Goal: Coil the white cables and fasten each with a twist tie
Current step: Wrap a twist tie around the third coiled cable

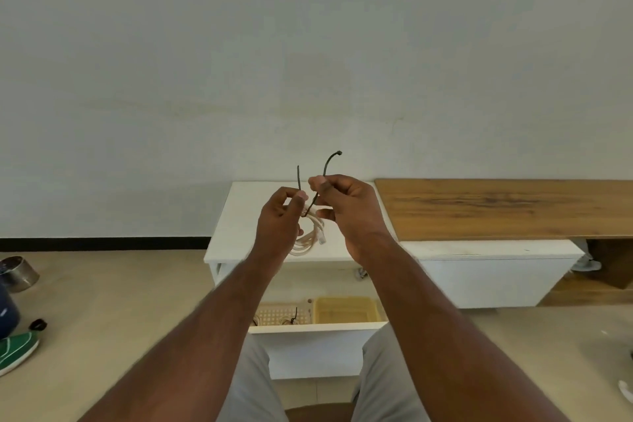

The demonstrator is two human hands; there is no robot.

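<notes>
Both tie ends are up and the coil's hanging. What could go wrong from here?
1. The white cable coil hangs by the twist tie alone, so its loops may spring apart before the twist tightens.
2. The left hand and right hand only pinch thin ends; one could slip free.

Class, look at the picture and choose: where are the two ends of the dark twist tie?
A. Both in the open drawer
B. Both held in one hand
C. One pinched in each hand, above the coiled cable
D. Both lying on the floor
C: the left hand and right hand each pinch one end of the twist tie, above the coiled white cable.
</notes>
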